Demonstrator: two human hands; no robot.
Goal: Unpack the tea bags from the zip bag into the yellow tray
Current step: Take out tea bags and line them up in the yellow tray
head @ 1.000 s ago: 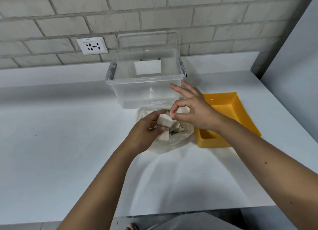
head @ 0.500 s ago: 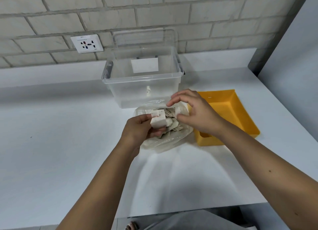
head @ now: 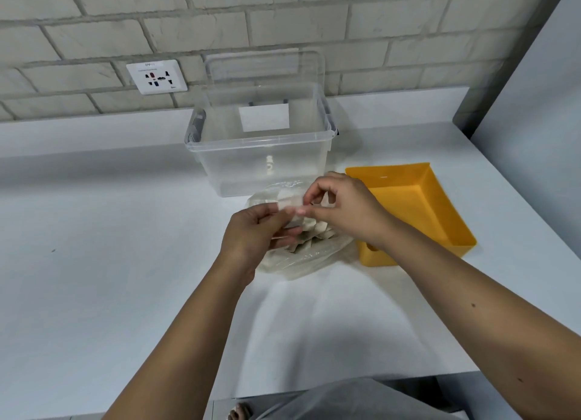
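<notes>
A clear zip bag (head: 301,261) lies open on the white counter, with several pale tea bags (head: 316,231) heaped inside. My left hand (head: 251,234) holds one white tea bag (head: 288,206) just above the bag's mouth. My right hand (head: 349,207) meets it from the right, and its thumb and forefinger pinch the same tea bag's edge. The yellow tray (head: 418,213) stands right of the bag, behind my right wrist; its floor is bare.
A clear plastic storage bin (head: 261,150) stands right behind the bag, with its lid leaning on the brick wall. A wall socket (head: 156,77) is at the back left. A grey wall (head: 534,105) closes the right side. The counter's front edge (head: 345,385) is near my body.
My left hand has lifted a tea bag out of the heap. My right hand, spread over the bag before, has closed and come in to pinch that tea bag.
</notes>
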